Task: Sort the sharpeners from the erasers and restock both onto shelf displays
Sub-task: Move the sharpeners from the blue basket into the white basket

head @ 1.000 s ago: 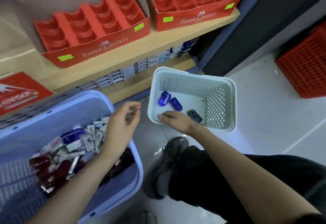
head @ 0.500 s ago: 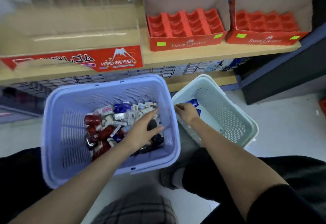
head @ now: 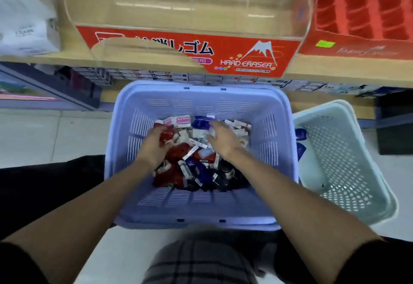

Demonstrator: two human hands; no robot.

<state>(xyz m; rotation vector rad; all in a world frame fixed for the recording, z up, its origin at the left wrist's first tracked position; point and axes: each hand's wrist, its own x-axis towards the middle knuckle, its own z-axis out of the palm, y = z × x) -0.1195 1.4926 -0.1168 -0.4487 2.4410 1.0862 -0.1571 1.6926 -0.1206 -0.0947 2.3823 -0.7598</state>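
1. Right hand [head: 223, 141] has crossed from the white basket [head: 348, 160] into the purple basket [head: 196, 203], fingers spread loosely.
2. Blur smears the pile of erasers and sharpeners [head: 196, 149].
3. Left hand [head: 153, 148] grips a red sharpener [head: 166, 137].

Purple basket [head: 201, 222] open-topped — shelf edge [head: 335, 71] just beyond its far rim, white basket [head: 339, 160] just right of it.

Pale tiled floor [head: 44, 131], kinda glossy under flat indoor light. There's a light wooden shelf [head: 324, 72] running the whole width, and a lower wooden board [head: 312, 106] under it with rows of small boxes [head: 156, 75] along its edge. Blue-grey metal frame [head: 55, 91] off to the left, dark panel [head: 395, 127] down by the floor on the right.
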